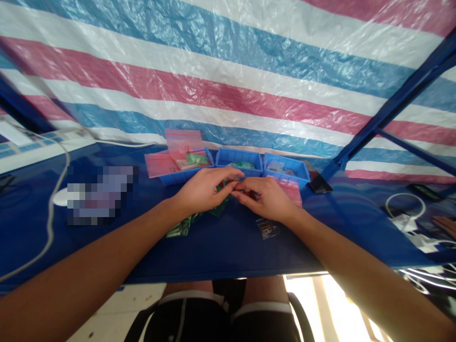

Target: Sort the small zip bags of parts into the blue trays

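My left hand [204,190] and my right hand [267,197] meet above the blue table [221,247], fingertips pinched together on a small item [238,179] too tiny to name. A green plastic bag [219,206] lies under my left hand, and another green bag [180,229] rests beside my left wrist. A small clear bag with dark contents [268,228] lies under my right wrist. A pink zip bag [292,192] sits just past my right hand.
Three blue trays stand in a row behind the hands: left [185,173], middle [239,164], right [285,170], with pink bags [183,142] on the left one. A dark phone [319,184] lies at right. White cables [406,204] lie far right. A striped tarp [228,71] hangs behind.
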{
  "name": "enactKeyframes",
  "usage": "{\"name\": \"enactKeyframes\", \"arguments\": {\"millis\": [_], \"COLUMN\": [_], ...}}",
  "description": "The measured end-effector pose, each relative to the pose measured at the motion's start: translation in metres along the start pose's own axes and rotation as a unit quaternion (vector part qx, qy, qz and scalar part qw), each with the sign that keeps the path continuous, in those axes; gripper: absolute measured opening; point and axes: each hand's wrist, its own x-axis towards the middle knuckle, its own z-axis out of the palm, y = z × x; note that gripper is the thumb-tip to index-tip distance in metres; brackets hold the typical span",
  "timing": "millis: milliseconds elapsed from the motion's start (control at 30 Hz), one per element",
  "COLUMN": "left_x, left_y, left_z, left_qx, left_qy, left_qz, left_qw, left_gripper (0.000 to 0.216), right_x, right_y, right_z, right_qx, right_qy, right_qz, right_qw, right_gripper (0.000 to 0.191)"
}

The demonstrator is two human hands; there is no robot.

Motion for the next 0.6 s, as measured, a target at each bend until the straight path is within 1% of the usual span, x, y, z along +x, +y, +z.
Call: {"name": "enactKeyframes", "arguments": {"millis": [300, 600], "left_x": [0.0006, -0.0003], "left_y": [0.0023, 0.0009], "left_z": [-0.0002, 0.0019], "left_qx": [-0.011, -0.001], "left_qy": [0.002, 0.019], "left_qz": [0.004, 0.007], "left_qw": [1.0, 1.0], "left_gripper": [0.034, 0.032], "right_x": [0.0004, 0.0002], "right_y": [0.003, 0.0032], "right_z": [0.0014, 0.0012], "right_qx": [0.007, 0.009], "right_qy": [0.015, 0.032], "right_qz": [0.019, 0.012], "right_qw": [1.0, 0.999], "right_gripper": [0.024, 0.02]}}
